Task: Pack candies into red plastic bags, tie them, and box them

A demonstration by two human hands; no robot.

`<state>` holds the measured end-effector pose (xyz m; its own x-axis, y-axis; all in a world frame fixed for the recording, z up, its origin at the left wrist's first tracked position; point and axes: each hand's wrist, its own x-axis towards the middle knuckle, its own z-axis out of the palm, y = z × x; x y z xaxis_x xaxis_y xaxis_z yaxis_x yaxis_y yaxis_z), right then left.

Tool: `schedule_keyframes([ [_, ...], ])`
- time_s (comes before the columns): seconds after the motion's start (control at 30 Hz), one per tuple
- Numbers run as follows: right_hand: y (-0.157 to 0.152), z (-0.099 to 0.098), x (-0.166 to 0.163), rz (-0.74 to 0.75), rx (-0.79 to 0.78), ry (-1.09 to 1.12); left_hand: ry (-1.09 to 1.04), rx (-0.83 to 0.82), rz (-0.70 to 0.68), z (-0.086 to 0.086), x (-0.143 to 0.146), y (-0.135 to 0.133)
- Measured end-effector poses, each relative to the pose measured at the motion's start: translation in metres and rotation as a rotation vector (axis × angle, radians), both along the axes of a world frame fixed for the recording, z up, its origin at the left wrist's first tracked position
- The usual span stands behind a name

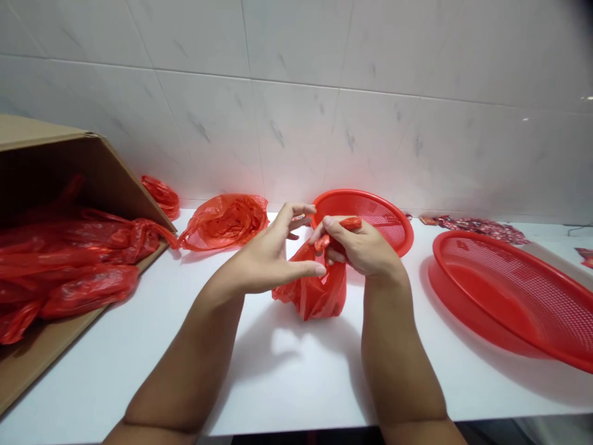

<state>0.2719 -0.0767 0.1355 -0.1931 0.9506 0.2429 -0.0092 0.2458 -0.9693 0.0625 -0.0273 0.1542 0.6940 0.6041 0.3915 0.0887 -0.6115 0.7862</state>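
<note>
In the middle of the white table, my right hand (pixel 356 244) grips the gathered, twisted top of a red plastic bag (pixel 319 293). The bag's fuller lower part hangs under my fingers, close to the tabletop; its contents are hidden. Just left of it, my left hand (pixel 278 250) is open, thumb stretched toward the bag's neck and fingers curved apart. Whether the left thumb touches the bag, I cannot tell. Behind my hands a red mesh basket (pixel 370 204) leans near the wall, partly covered by my right hand.
At left, a cardboard box (pixel 115 167) lies on its side with several red bags (pixel 88 259) in it. An open red bag (pixel 227 219) and a smaller red bundle (pixel 160 194) lie by the tiled wall. A large red basket (pixel 482 309) stands at right, small printed packets (pixel 482 227) behind it.
</note>
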Motion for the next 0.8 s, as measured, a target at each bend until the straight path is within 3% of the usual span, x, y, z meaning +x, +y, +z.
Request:
schedule_keyframes([
  [0.2,-0.009,0.003,0.016,0.112,0.136,-0.180,0.057,-0.264,-0.177,-0.010,0.013,0.015],
  [0.43,-0.010,0.001,0.015,-0.218,0.268,-0.456,0.125,-0.291,-0.088,-0.006,0.006,0.020],
  [0.57,-0.008,0.000,0.006,-0.298,0.355,-0.404,0.023,-0.297,-0.015,-0.006,0.010,0.020],
  [0.8,0.000,0.002,-0.008,-0.390,0.590,-0.449,-0.035,-0.335,-0.113,0.000,0.014,0.016],
])
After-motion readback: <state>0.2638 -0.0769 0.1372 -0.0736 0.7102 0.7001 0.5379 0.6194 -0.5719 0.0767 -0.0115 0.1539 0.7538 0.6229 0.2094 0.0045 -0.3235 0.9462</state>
